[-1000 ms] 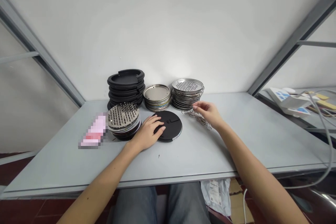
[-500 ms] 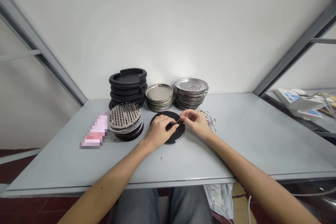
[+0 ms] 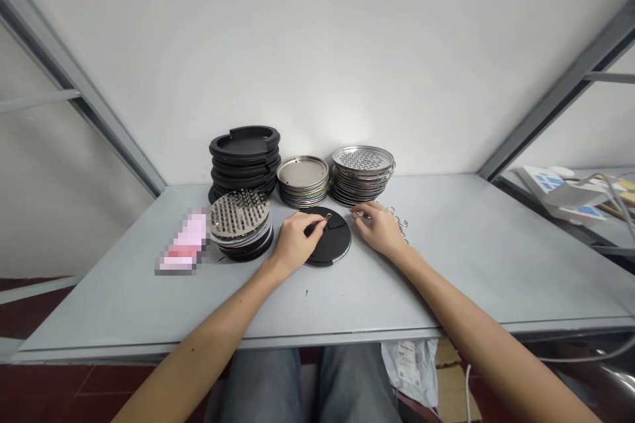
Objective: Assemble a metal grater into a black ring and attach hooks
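**Left hand pinches a small metal ring over a black disc**

The left hand (image 3: 294, 238) is nearly closed, thumb and forefinger pinching a small metal ring (image 3: 328, 216) over the black disc (image 3: 331, 246), which lies flat on the grey table (image 3: 476, 277). The right hand (image 3: 380, 230) is just beside the disc's right edge, fingers curled and thumb near the forefinger; whether anything sits between those fingertips I cannot tell. A scatter of metal rings (image 3: 403, 223) shows behind and beside it, partly hidden.

Left of the disc — near the left hand — stands a stack of discs (image 3: 240, 215) topped by a plate with raised teeth. Along the wall (image 3: 317, 46), from left to right, are a stack of black round trays (image 3: 245, 162), a stack of plain metal plates (image 3: 303, 173) and a stack of perforated metal plates (image 3: 362, 160). A pixelated pink item (image 3: 184, 244) lies at far left.
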Tool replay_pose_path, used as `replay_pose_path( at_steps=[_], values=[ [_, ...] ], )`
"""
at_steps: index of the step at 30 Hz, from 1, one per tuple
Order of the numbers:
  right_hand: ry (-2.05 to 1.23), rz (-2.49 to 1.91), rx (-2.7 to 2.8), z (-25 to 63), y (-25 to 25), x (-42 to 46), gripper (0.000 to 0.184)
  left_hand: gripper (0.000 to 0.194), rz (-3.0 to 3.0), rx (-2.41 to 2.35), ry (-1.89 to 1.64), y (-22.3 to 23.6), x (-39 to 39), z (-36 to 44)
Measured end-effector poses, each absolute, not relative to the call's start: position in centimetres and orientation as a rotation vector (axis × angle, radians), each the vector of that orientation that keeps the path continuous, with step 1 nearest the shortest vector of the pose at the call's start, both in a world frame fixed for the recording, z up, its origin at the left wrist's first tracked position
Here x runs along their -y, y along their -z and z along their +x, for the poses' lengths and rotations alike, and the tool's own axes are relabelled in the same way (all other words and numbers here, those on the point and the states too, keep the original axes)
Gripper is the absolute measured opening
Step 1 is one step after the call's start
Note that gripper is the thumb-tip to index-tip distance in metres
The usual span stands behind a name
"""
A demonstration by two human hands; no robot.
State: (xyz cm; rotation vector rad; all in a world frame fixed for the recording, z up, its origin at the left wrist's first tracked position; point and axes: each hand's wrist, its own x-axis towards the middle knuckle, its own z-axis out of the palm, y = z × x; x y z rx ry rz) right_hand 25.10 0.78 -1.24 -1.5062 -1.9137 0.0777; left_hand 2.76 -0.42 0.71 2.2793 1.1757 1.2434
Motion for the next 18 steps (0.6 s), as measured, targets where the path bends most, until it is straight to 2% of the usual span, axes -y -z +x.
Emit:
replay_pose_path(
  at_steps=[9, 13, 18],
  values=[
    [0.34, -1.655, 2.167, 25.6, 2.4, -1.3, 0.03, 0.015, 1.979, -1.167, -1.282, -0.5, 0.1, 2.4],
    [0.331, -1.596, 2.194, 25.9, 2.4, -1.4, 0.026, 0.016, 1.699, -1.067, -1.299, -0.6, -0.3, 2.5],
    [0.156, -1.51, 2.173, 25.7, 2.1, -1.1, 0.018, 0.029, 1.16, -0.88, -1.152, -1.6, -0.3, 2.4]
  ],
)
